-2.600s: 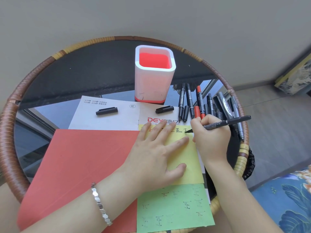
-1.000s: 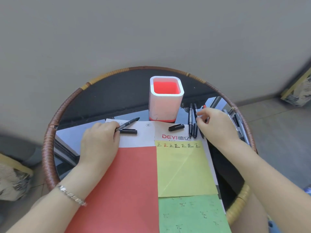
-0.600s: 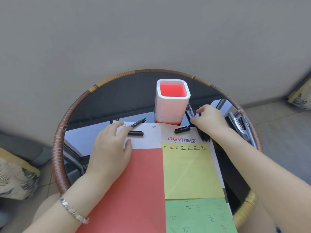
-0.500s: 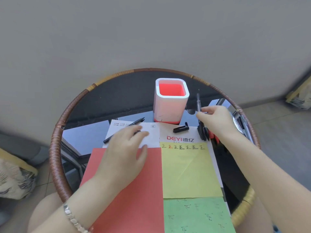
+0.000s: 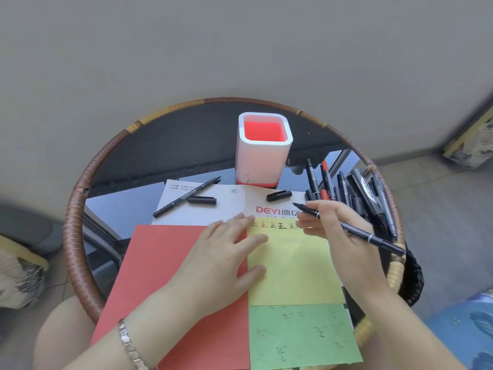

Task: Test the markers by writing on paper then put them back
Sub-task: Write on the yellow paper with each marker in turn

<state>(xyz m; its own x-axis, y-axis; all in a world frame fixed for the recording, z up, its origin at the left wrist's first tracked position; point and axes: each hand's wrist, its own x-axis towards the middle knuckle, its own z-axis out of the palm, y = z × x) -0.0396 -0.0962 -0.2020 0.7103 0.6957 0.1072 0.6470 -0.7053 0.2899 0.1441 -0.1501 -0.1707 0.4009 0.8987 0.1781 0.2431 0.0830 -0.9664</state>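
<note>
markers: loose pile (image 5: 354, 193) lay on the glass at the table's right edge, mostly black, one red-capped, just right of the holder
held marker: black uncapped marker (image 5: 346, 228) was in the right hand, tip pointing up-left above the top edge of the yellow paper, back end sticking out to the right
right hand: right hand (image 5: 338, 231) was closed around the held marker's barrel, fingers curled over it, hovering over the yellow sheet's upper right corner
left hand: left hand (image 5: 221, 252) lay flat, fingers spread and gripping nothing, palm on the red paper, fingertips reaching onto the yellow paper
yellow paper: yellow sheet (image 5: 290, 271) had a row of written marks along its top edge, partly covered by both hands
green paper: green sheet (image 5: 301, 335) lay just below the yellow one, scattered marks on it
red paper: red sheet (image 5: 165, 276) lay left of the yellow and green sheets, touching them
white sheet: printed white sheet (image 5: 221, 209) sat under the coloured papers' top edges
second marker: uncapped black marker (image 5: 186, 197) lay slanted on the white sheet, a cap (image 5: 202, 200) just beside it
other cap: black cap (image 5: 279, 195) lay on the white sheet near the holder's base
holder: white pen holder (image 5: 262, 156) with red inside stood upright behind the papers
table: round glass table with wicker rim (image 5: 77, 209)
</note>
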